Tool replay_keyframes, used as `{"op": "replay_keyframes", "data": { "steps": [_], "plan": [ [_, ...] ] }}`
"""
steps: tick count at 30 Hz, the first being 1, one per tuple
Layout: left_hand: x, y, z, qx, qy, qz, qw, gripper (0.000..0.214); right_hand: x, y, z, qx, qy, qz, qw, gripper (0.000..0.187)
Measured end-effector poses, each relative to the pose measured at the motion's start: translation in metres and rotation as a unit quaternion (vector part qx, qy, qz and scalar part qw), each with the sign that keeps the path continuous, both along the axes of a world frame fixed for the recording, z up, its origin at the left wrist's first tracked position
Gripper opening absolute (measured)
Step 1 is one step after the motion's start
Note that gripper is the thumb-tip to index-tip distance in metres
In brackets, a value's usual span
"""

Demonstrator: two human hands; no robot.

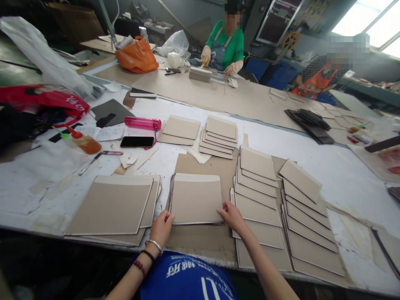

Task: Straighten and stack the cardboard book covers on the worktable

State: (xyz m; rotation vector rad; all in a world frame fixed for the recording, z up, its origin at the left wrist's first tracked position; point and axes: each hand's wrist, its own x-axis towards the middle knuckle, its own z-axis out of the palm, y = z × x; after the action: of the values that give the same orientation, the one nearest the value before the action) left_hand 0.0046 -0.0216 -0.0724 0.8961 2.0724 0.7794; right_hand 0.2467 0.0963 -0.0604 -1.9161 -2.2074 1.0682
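Observation:
A tan cardboard panel with a pale strip along its far edge (195,198) lies on a small stack in front of me, on a brown board (215,166). My left hand (161,227) pinches its near left corner, fingers curled. My right hand (231,216) presses its near right corner with closed fingers. A wider stack of similar panels (114,206) lies to the left. Overlapping rows of smaller panels (259,196) and another fanned row of panels (308,221) lie to the right.
Further back lie two more piles of panels (218,135), a pink bottle (142,123), a black phone (136,142), a glue bottle (83,141) and a pen (90,162). Two other people sit at the far side, one in green (226,43). An orange bag (136,56) stands far left.

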Motion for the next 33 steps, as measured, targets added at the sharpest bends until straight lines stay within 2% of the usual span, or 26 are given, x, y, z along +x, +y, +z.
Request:
{"op": "replay_keyframes", "data": {
  "steps": [10, 20, 33],
  "plan": [
    [-0.0013, -0.0008, 0.0031, 0.0, -0.014, 0.008, 1.0, 0.022, -0.0012, -0.0016, -0.0001, 0.006, -0.016, 0.01, 1.0, 0.013],
    [-0.0033, -0.002, 0.0002, -0.016, -0.02, 0.015, 1.0, 0.025, -0.0047, 0.0013, 0.0019, -0.007, -0.077, 0.04, 0.996, 0.012],
    [-0.0069, 0.0003, 0.0061, -0.036, -0.013, -0.032, 0.999, 0.03, -0.0047, 0.0025, 0.0056, -0.033, -0.073, 0.016, 0.997, 0.01]
  ]
}}
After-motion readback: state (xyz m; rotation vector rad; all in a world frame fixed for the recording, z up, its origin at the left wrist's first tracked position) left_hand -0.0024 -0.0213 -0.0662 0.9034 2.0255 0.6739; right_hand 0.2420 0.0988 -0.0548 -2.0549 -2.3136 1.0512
